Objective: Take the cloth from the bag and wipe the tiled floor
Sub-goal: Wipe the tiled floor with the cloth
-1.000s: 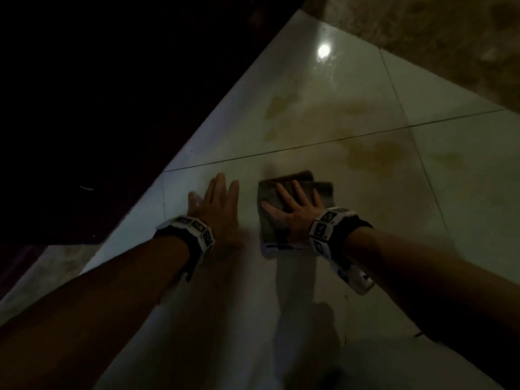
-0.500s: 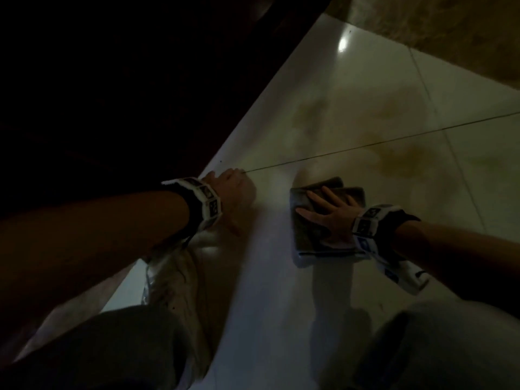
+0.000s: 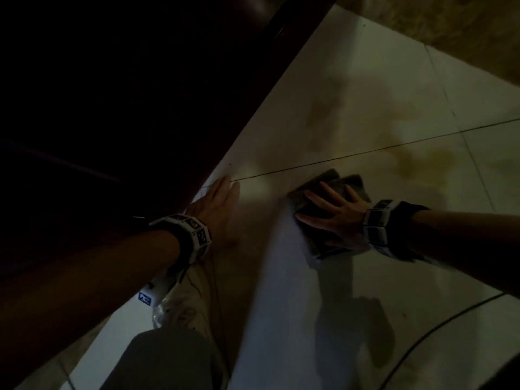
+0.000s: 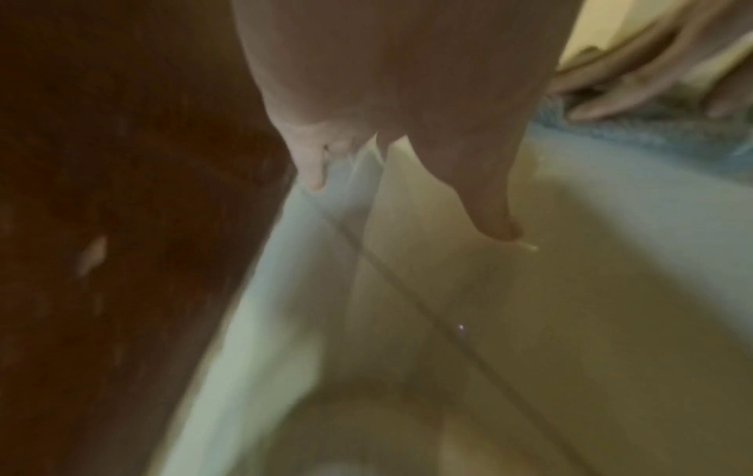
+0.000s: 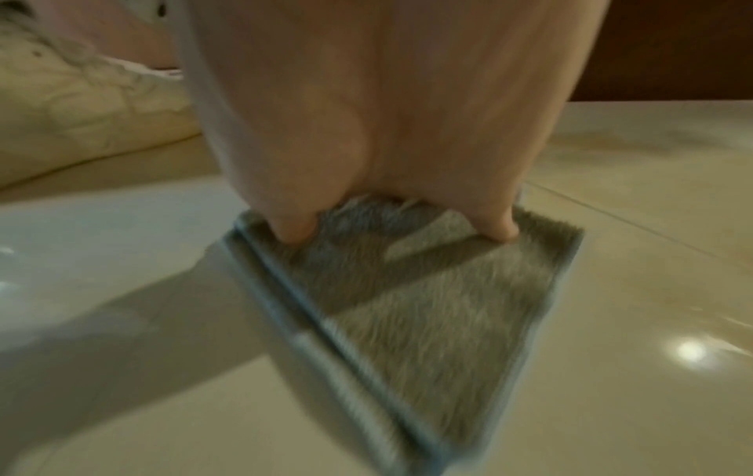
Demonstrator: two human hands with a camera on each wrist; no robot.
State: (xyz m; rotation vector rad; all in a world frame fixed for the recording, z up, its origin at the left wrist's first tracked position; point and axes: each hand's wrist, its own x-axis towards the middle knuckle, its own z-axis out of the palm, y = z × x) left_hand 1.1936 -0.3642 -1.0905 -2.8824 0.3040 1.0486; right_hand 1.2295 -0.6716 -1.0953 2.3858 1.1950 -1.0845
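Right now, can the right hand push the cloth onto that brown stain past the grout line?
Probably yes. The right hand lies flat on the cloth, and only bare tile and the grout line lie between it and the brown stain. The left hand rests apart, by the dark furniture.

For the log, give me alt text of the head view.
A right hand presses flat on a folded grey cloth on pale tiled floor. The left hand rests flat beside dark wooden furniture; yellowish stains lie beyond.
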